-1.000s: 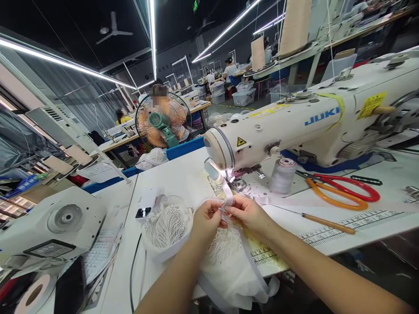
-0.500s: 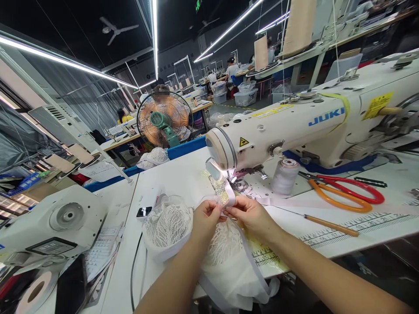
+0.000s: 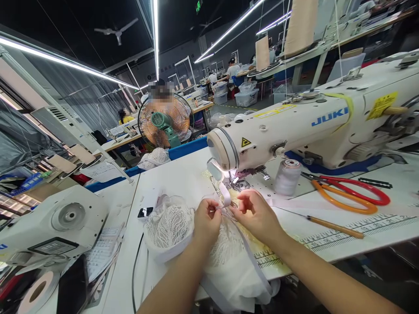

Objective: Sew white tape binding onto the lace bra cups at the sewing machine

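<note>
Beneath the needle area of a white JUKI sewing machine [image 3: 281,133], a pale elastic band [image 3: 225,195] loops down toward my hands. My left hand [image 3: 207,222] pinches the band and the edge of a white lace garment [image 3: 235,279], which drapes over the table's front edge. On the other side of the loop, my right hand [image 3: 258,216] has its lower fingertip at the same edge, while its upper finger is bent and raised off the band. What lies under the right fingers is partly hidden. Another bunched white lace piece [image 3: 170,224] rests left of my hands.
Right of my hands lie a wooden-handled awl [image 3: 335,226], orange-and-red-handled scissors [image 3: 347,194] and a thread cone [image 3: 287,176]. A ruler strip [image 3: 347,235] runs along the front edge. At left are another machine head [image 3: 62,213], a phone [image 3: 72,283] and a tape roll [image 3: 41,290]. A fan [image 3: 165,120] stands beyond the table.
My right hand has shifted slightly right, and its upper finger has lifted from the band. The left hand stays at the garment edge. The band's loop looks narrower.
</note>
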Demonstrator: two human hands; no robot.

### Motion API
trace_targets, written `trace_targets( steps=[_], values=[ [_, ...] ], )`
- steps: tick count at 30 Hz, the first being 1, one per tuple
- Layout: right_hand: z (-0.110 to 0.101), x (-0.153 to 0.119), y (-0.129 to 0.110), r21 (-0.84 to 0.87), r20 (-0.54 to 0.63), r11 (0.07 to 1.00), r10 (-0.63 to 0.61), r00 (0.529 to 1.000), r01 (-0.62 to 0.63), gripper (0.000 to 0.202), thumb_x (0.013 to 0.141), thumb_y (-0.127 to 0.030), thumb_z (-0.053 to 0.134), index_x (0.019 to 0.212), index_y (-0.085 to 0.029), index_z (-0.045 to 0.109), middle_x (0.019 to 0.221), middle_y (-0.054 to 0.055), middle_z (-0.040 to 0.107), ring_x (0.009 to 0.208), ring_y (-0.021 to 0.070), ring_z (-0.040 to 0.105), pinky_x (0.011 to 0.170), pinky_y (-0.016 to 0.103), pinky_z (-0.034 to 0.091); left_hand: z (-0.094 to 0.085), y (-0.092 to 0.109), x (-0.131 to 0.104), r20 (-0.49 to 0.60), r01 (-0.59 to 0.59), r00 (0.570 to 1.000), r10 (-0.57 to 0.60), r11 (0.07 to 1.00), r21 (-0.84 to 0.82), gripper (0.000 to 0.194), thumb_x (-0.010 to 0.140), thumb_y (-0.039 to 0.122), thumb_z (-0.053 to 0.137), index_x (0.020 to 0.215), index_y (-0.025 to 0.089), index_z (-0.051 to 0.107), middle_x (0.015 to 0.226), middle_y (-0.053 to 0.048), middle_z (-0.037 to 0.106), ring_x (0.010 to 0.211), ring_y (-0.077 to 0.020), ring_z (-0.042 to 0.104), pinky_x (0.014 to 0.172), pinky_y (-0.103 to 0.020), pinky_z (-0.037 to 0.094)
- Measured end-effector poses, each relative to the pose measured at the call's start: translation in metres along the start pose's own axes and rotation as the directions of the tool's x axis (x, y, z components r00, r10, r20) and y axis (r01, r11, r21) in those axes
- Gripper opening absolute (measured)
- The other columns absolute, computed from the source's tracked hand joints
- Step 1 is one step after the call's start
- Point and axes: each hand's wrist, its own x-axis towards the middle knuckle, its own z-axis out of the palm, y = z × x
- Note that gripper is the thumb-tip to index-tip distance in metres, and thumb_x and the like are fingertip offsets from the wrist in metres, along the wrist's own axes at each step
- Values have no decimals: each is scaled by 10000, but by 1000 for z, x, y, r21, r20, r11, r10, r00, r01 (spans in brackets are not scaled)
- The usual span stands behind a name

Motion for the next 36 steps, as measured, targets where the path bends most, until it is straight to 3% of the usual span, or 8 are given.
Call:
trace_targets(
  steps=[3, 5, 10, 14, 18, 24, 30, 36],
  values=[
    [1, -2, -2, -132, 111, 933, -323, 940, 336, 177, 781, -215, 504, 942, -241, 571, 1022, 77, 516, 737, 149, 538, 684, 315, 461, 0, -1, -2, 33, -41, 999, 39, 998, 48, 108, 695, 140, 524, 796, 175, 511, 747, -6, 550, 652, -110, 527, 608, -229, 417],
    [2, -1, -1, -220, 194, 888, -366, 910, 404, 169, 815, -191, 449, 901, -232, 588, 1026, 81, 540, 793, 164, 549, 681, 308, 458, -1, 0, -2, 32, -39, 999, 37, 998, 56, 106, 696, 139, 526, 795, 173, 511, 759, -12, 557, 667, -114, 536, 620, -234, 426],
    [3, 2, 2, -387, 229, 847, -294, 928, 364, 147, 819, -174, 420, 741, -192, 543, 757, 47, 569, 679, 158, 522, 581, 276, 418, -1, 4, -1, -5, 22, 1000, -22, 1000, -15, 119, 655, 121, 556, 764, 165, 536, 717, -1, 548, 680, -116, 534, 640, -235, 435],
    [3, 0, 0, -432, 221, 825, -297, 929, 366, 129, 796, -159, 428, 705, -188, 514, 676, 20, 524, 597, 132, 477, 518, 236, 367, 0, 7, -1, 34, 128, 992, -124, 976, -178, 117, 635, 137, 582, 744, 161, 543, 694, 10, 543, 668, -114, 536, 648, -255, 468],
    [4, -1, -4, -469, 176, 799, -333, 926, 376, 143, 781, -157, 424, 647, -189, 462, 633, 10, 485, 559, 124, 442, 498, 227, 338, 2, 7, -1, 53, 174, 985, -166, 958, -230, 113, 627, 135, 592, 724, 155, 539, 680, 14, 543, 646, -108, 535, 641, -268, 489],
    [4, -2, -4, -507, 132, 782, -346, 929, 363, 123, 767, -153, 435, 651, -187, 455, 632, 9, 483, 552, 125, 436, 497, 230, 331, 4, 5, -3, 50, 153, 988, -146, 964, -217, 101, 647, 135, 573, 738, 155, 534, 683, 20, 541, 644, -101, 535, 623, -247, 478],
    [3, -2, -1, -466, 208, 772, -379, 902, 432, 140, 801, -155, 421, 718, -182, 531, 733, 34, 559, 633, 132, 491, 557, 229, 363, 0, 3, -2, 20, 76, 997, -73, 981, -176, 114, 653, 102, 562, 746, 162, 535, 698, 28, 531, 670, -87, 505, 642, -211, 413],
    [7, -3, -1, -482, 205, 795, -306, 930, 368, 151, 803, -202, 419, 711, -180, 536, 625, 12, 539, 550, 119, 474, 512, 224, 330, 0, -2, 0, 70, 1, 998, 4, 997, -77, 98, 679, 108, 546, 755, 168, 526, 710, 15, 544, 672, -104, 516, 651, -230, 406]
  ],
)
